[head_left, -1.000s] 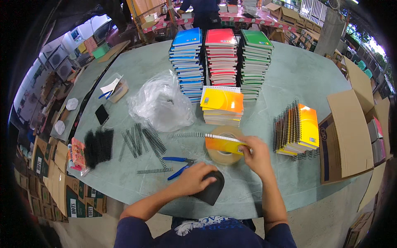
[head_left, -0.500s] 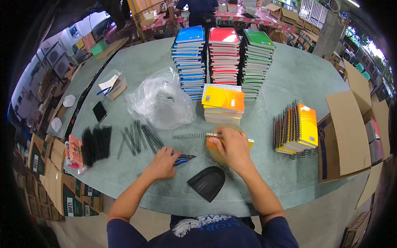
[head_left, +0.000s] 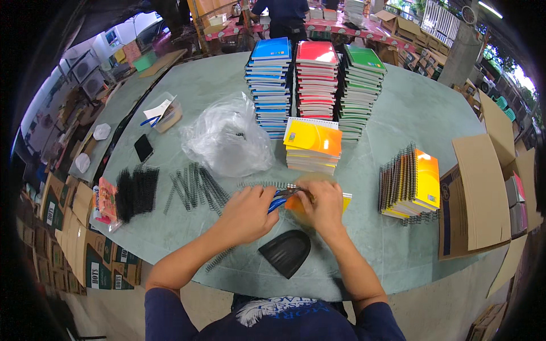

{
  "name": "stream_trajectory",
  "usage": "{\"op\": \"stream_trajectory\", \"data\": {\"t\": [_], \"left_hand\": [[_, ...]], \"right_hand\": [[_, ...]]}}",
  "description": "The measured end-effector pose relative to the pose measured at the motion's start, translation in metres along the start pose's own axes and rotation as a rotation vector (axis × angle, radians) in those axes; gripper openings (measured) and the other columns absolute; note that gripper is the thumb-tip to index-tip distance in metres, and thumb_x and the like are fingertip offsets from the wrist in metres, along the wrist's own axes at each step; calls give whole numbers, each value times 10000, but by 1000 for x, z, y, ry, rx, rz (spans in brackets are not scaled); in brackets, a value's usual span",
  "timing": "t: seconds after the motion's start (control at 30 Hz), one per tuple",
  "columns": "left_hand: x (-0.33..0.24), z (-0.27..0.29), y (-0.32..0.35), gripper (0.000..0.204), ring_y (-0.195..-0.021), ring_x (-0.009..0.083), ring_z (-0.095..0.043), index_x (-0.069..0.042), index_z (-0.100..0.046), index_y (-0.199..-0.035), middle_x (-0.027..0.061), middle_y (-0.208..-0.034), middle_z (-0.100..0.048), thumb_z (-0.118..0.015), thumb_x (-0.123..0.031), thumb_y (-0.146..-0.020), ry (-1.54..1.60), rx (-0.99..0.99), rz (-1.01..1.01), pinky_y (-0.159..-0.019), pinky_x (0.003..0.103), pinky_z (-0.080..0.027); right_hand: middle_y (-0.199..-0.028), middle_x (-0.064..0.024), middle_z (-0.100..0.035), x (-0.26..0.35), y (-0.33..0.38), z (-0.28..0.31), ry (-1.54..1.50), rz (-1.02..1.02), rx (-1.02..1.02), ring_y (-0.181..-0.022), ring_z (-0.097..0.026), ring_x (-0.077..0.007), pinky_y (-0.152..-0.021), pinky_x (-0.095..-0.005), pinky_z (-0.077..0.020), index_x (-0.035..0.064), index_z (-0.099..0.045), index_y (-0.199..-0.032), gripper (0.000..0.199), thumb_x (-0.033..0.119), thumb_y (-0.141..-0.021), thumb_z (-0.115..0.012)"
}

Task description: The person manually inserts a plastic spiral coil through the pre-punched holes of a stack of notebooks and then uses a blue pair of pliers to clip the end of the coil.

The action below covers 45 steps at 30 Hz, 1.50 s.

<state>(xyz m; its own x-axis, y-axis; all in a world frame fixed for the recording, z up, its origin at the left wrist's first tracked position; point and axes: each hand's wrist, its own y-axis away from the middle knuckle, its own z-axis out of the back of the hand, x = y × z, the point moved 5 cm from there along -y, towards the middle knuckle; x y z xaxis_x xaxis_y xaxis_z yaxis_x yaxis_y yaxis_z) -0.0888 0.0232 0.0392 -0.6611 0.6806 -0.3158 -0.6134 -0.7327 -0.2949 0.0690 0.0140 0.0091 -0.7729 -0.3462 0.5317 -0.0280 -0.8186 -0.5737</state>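
Observation:
My left hand (head_left: 248, 213) is closed round blue-handled pliers (head_left: 278, 203), their jaws at the edge of an orange and yellow notebook (head_left: 346, 202). A black spiral coil (head_left: 259, 184) sticks out to the left from that edge. My right hand (head_left: 323, 204) grips the notebook near the coil, fingers bent and thumb by the plier jaws. A round tan shape, blurred, lies around the right fingers; its kind I cannot make out. Just in front of my hands rests a black, rounded wedge-shaped piece (head_left: 286, 254). Several loose coils (head_left: 196, 187) lie to the left of my left hand.
Blue (head_left: 272, 85), red (head_left: 316, 85) and green notebook stacks (head_left: 362, 91) stand behind a yellow stack (head_left: 311, 145). Coiled yellow notebooks (head_left: 412, 182) and an open carton (head_left: 480, 193) are right. Left are a plastic bag (head_left: 227, 139), bundled coils (head_left: 136, 193) and a phone (head_left: 143, 148).
My left hand has picked up the pliers from the table and brought them up and right to the coil at the notebook's edge. My right hand stays on the notebook.

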Motion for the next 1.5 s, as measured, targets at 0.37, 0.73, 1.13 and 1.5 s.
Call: {"op": "stream_trajectory", "data": {"t": [0.37,0.73,1.13,1.5], "left_hand": [[-15,6,-6,466,-792,313,-559,-19,-545,-1150,148,-840,-571,-549,-234,-736,-374,195,99,-693,431,-412],[-4,4,-11,333,-759,293,-568,-48,-555,-943,115,-819,-551,-678,-214,-681,-342,100,-52,-643,417,-424],[62,-69,37,451,-770,337,-577,-49,-598,-979,148,-885,-593,-661,-432,-751,-215,-101,-43,-673,420,-460],[-9,-114,28,447,-919,332,-570,-64,-543,-1115,150,-929,-614,-681,-307,-766,364,316,37,-811,387,-450]], "right_hand": [[-708,-32,-637,3,2,3,-14,54,-123,-686,-600,-212,-698,-351,-395,109,-657,-818,204,106,-633,-744],[-761,-37,-643,10,3,1,53,101,-109,-725,-602,-228,-702,-361,-396,103,-642,-838,237,99,-622,-741],[-824,-69,-663,-47,17,34,-404,-229,115,-744,-623,-152,-699,-285,-494,27,-628,-949,269,12,-698,-723],[-837,-60,-648,-82,34,28,-820,-566,-82,-781,-598,-114,-723,-237,-488,-18,-616,-904,202,-57,-723,-696]]}}
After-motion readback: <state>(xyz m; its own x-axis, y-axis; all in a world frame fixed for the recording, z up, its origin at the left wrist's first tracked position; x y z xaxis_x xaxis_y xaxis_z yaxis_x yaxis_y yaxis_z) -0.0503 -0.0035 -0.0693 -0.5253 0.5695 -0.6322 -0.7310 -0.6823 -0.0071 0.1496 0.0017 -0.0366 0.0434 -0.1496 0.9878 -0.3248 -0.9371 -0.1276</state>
